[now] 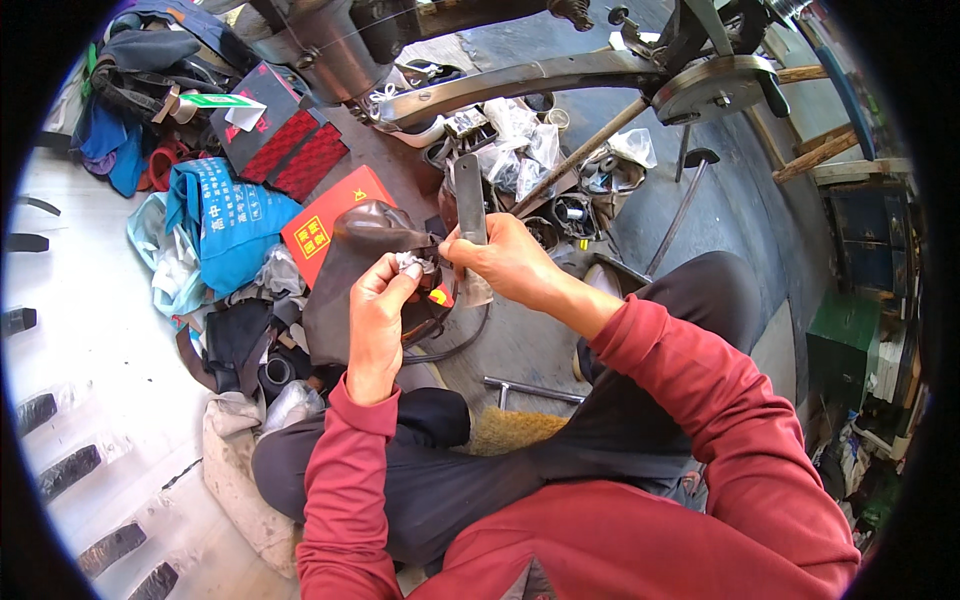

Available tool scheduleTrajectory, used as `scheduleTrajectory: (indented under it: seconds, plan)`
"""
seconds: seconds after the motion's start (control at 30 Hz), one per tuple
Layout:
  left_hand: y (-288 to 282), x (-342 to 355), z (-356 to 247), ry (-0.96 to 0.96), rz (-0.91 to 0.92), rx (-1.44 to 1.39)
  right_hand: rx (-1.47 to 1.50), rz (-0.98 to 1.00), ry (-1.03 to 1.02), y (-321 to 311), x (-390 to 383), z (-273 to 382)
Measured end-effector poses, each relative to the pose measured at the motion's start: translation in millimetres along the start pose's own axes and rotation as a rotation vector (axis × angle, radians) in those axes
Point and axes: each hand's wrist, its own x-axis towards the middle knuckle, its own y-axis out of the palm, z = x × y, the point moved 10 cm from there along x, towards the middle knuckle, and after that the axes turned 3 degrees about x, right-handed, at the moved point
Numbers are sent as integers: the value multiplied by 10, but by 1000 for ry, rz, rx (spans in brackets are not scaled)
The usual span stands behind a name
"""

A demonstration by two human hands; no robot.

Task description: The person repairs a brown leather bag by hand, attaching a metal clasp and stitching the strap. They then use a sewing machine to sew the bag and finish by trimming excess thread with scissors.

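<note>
My left hand (385,300), near the centre, pinches a small whitish crumpled piece (408,262) at the edge of a dark brown leather item (370,230). Just right of it, my right hand (505,265) grips a long flat metal blade (470,195) held upright, its lower end below the fingers. The right thumb and fingertips are beside the leather's edge; whether they touch it I cannot tell. An orange-red box (315,220) lies behind the leather.
Metal machinery (525,75) overhangs the top. Bags of small parts (540,140) lie beyond my hands. Blue bags (225,225) and cloth are heaped left, beside a pale surface (110,380). A green box (840,340) stands right, and a metal rod (670,215) leans near my knee.
</note>
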Motion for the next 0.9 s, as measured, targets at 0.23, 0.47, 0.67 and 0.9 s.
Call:
scheduleTrajectory:
  seconds: [0.23,0.47,0.67,0.9]
  plan:
    - [12,-3,0,-14,-24,-10,33,-4,-281,-9,-146,439]
    - [62,-9,18,-20,-4,-53,-133,-58,-504,46,-314,677]
    - [34,-15,-24,18,-62,-57,-386,-178,-665,9,-329,789]
    - [27,-24,-54,8,-67,-25,-251,-116,-536,1,-267,702]
